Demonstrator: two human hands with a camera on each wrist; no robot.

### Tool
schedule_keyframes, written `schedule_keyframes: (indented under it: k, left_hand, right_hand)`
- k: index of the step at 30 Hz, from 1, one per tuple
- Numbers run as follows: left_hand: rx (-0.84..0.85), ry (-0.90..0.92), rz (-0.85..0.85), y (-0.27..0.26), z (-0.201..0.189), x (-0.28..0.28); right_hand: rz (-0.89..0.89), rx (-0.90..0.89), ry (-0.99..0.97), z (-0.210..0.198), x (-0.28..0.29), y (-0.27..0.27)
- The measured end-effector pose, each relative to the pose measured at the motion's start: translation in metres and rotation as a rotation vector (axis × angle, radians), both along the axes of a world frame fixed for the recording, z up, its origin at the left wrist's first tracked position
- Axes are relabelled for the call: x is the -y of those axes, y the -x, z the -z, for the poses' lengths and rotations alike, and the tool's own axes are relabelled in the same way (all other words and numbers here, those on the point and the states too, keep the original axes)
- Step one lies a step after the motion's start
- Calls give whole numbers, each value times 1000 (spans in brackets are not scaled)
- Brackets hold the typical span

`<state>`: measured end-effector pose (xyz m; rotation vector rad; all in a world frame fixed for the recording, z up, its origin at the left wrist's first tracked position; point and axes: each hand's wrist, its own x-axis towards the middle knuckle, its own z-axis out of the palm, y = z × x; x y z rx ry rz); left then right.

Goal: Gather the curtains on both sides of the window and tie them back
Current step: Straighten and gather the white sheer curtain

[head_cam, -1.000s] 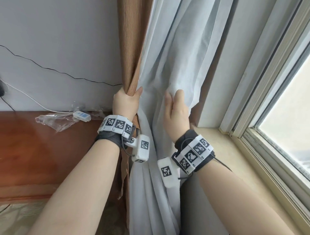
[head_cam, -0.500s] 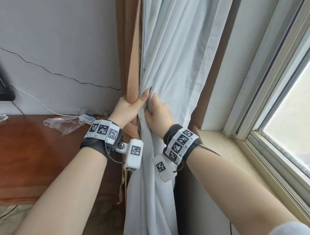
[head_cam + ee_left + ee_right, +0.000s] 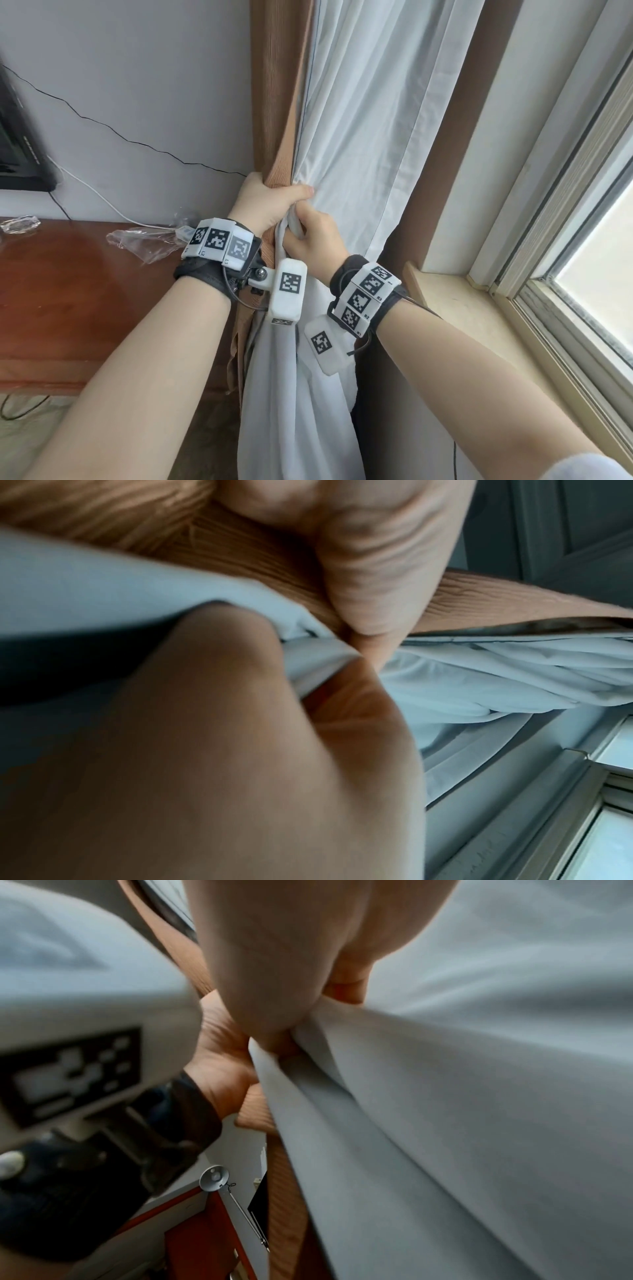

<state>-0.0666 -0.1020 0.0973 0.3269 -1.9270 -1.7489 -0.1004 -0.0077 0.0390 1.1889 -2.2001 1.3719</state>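
Gripping the curtains at the left side of the window (image 3: 582, 240), your two hands sit almost against each other; your left hand (image 3: 263, 205) curls round the brown curtain (image 3: 274, 102), its thumb stretched across onto the white curtain (image 3: 359, 137); your right hand (image 3: 311, 240) sits just below and to the right, its fingers closed on a bunched fold of the white cloth. In the left wrist view your left hand (image 3: 377, 561) presses the ribbed brown curtain (image 3: 240, 547) beside the white curtain (image 3: 496, 674), and your right hand (image 3: 222, 737) fills the foreground with a white fold pinched between thumb and fingers; in the right wrist view your right hand (image 3: 291, 947) pinches the white curtain (image 3: 479, 1096) at the point where its folds meet, with your left hand (image 3: 219, 1056) and a strip of the brown curtain (image 3: 284, 1177) just behind it. Both curtains hang together between the grey wall (image 3: 137, 85) and the window frame; below your hands the white cloth falls loose and wide, the brown one showing only as a narrow edge on its left. To the left stands the reddish wooden counter (image 3: 68, 291); on it lies a crumpled clear plastic wrapper (image 3: 144, 240), with a white cable (image 3: 96, 198) running along the wall above; a pale stone windowsill (image 3: 472, 318) lies to your right.
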Motion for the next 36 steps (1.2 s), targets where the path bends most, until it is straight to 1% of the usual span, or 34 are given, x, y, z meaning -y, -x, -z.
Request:
schedule_keyframes:
  k: [4,5,6,7,8,10,12,13,14,15,17,18,19,21,23,25,26,27,28,29,33,34,36]
  left_hand:
    - [-17,114,-70,4,6,-2]
    - [-25,130,-81,5,7,-2]
    - [-33,141,-92,5,7,-3]
    - [-34,140,-102,6,9,-2]
    - [-41,141,-114,5,10,-2]
    - [-51,151,-128,4,11,-1]
    - [-57,158,-138,3,13,2]
    - [-55,160,-141,3,14,4]
    - [-56,171,-144,2,14,5]
    - [-55,180,-139,1,13,7]
    - [-44,191,-127,0,13,11]
    - [-41,191,-128,-2,12,12]
    - [-40,185,-125,-4,12,12]
    - [-43,179,-120,-6,11,13]
    - [-52,171,-122,-8,9,13]
    - [-68,166,-116,-9,8,13]
    - [-69,168,-114,-9,7,13]
    - [-66,166,-113,-10,7,14]
    - [-67,168,-121,-10,6,14]
    - [-69,165,-123,-9,6,16]
    - [-75,166,-134,-6,7,18]
    - [-73,170,-139,-6,7,18]
    - [-59,173,-146,-5,7,19]
  right_hand:
    - [-98,34,-104,-1,-18,9]
    - [-98,67,-96,0,-26,13]
    - [-64,113,-45,2,-34,18]
    - [3,166,39,3,-41,23]
    - [109,207,138,6,-48,30]
    - [371,248,320,15,-61,46]
    - [611,303,402,21,-75,63]
    - [691,374,415,22,-82,70]
    - [713,481,438,23,-88,76]
    - [667,602,475,23,-93,81]
    - [454,803,522,23,-99,86]
    - [342,859,514,22,-100,87]
    - [245,877,500,20,-100,88]
    - [124,839,481,15,-95,90]
    - [89,784,484,13,-86,92]
    - [122,726,512,13,-75,94]
    - [171,672,517,13,-69,94]
    - [250,577,494,13,-64,96]
    - [319,466,448,11,-59,97]
    - [348,368,395,9,-53,98]
    - [300,173,196,8,-41,95]
    - [333,96,108,9,-40,95]
    - [453,-51,-129,13,-40,99]
